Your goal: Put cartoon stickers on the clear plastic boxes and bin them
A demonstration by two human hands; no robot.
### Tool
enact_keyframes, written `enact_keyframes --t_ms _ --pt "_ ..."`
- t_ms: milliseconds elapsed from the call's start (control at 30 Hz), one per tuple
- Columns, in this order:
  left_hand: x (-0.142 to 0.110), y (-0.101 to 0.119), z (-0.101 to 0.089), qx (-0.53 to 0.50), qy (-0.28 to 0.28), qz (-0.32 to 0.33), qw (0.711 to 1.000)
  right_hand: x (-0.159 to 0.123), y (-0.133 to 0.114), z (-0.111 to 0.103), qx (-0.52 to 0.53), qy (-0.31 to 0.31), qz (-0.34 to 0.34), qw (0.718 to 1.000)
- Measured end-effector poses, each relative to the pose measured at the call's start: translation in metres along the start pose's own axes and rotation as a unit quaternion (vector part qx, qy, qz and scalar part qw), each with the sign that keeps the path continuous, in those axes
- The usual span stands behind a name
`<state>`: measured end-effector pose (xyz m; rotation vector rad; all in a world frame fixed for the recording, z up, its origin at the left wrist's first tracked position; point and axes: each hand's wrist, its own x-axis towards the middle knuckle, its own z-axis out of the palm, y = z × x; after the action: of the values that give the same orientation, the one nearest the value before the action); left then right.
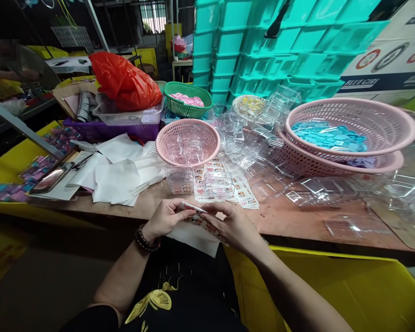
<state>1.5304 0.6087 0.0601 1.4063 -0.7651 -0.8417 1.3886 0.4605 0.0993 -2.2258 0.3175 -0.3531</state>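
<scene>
At the table's front edge, my left hand (164, 219) pinches the left end of a printed sticker sheet (198, 222). Its right end is between the thumb and fingers of my right hand (235, 227). The sheet's upper edge is bent over toward me, showing a white strip; small coloured figures show below. A plain white sheet (197, 240) hangs beneath, over my lap. Just beyond my hands, clear plastic boxes (219, 184) stand on more printed sticker sheets (247, 196). Behind them is a small pink basket (187, 162) with clear plastic pieces inside.
White papers (117, 177) lie left, beside a phone (53, 176). Clear plastic cases (318, 189) spread across the right side. Large pink baskets (397, 124) hold blue pieces. Behind are a green basket (187, 110), red bag (124, 83) and stacked teal crates (224, 55). Someone sits far left.
</scene>
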Motion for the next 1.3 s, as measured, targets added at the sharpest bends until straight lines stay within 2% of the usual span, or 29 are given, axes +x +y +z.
enact_keyframes --t_ms 167,267,367,467,500,567,633,700,800,833,900,1000,1067,1133,1300 --pt "0.002 -0.006 0.004 0.066 0.001 0.022 0.998 -0.009 0.009 0.002 -0.137 0.066 -0.066 0.986" --pt "0.005 -0.016 0.009 0.049 0.037 -0.005 0.998 -0.017 0.013 0.007 -0.233 0.134 -0.126 0.955" --pt "0.005 -0.028 0.015 -0.032 0.046 -0.060 0.997 -0.028 0.021 0.014 -0.288 0.193 -0.197 0.917" --pt "0.003 -0.035 0.016 -0.097 -0.007 -0.106 0.990 -0.036 0.032 0.016 -0.245 0.288 -0.273 0.885" --pt "0.001 -0.037 0.015 -0.099 -0.021 -0.118 0.988 -0.036 0.037 0.015 -0.206 0.334 -0.272 0.879" --pt "-0.001 -0.037 0.010 -0.081 -0.032 -0.135 0.987 -0.029 0.048 0.007 -0.135 0.403 -0.226 0.876" --pt "-0.003 -0.037 0.004 -0.058 -0.037 -0.130 0.989 -0.012 0.063 -0.005 -0.134 0.394 -0.164 0.895" --pt "-0.003 -0.037 -0.002 -0.045 -0.061 -0.115 0.990 0.011 0.082 -0.016 -0.199 0.318 -0.121 0.919" --pt "-0.002 -0.036 -0.008 -0.069 -0.093 -0.098 0.988 0.042 0.107 -0.021 -0.273 0.229 -0.080 0.931" --pt "-0.001 -0.036 -0.009 -0.083 -0.095 -0.094 0.988 0.049 0.112 -0.020 -0.280 0.224 -0.069 0.931" --pt "0.002 -0.036 -0.009 -0.099 -0.081 -0.080 0.989 0.055 0.119 -0.014 -0.275 0.258 -0.055 0.925" --pt "0.010 -0.035 -0.003 -0.107 -0.075 -0.091 0.987 0.045 0.119 -0.005 -0.243 0.347 -0.095 0.901" --pt "0.017 -0.035 0.003 -0.128 -0.085 -0.126 0.980 0.030 0.117 0.000 -0.221 0.376 -0.131 0.890" --pt "0.024 -0.037 0.011 -0.154 -0.083 -0.153 0.973 0.013 0.114 0.005 -0.215 0.370 -0.147 0.892" --pt "0.034 -0.038 0.033 -0.202 -0.028 -0.168 0.964 -0.017 0.110 0.016 -0.229 0.292 -0.191 0.909"
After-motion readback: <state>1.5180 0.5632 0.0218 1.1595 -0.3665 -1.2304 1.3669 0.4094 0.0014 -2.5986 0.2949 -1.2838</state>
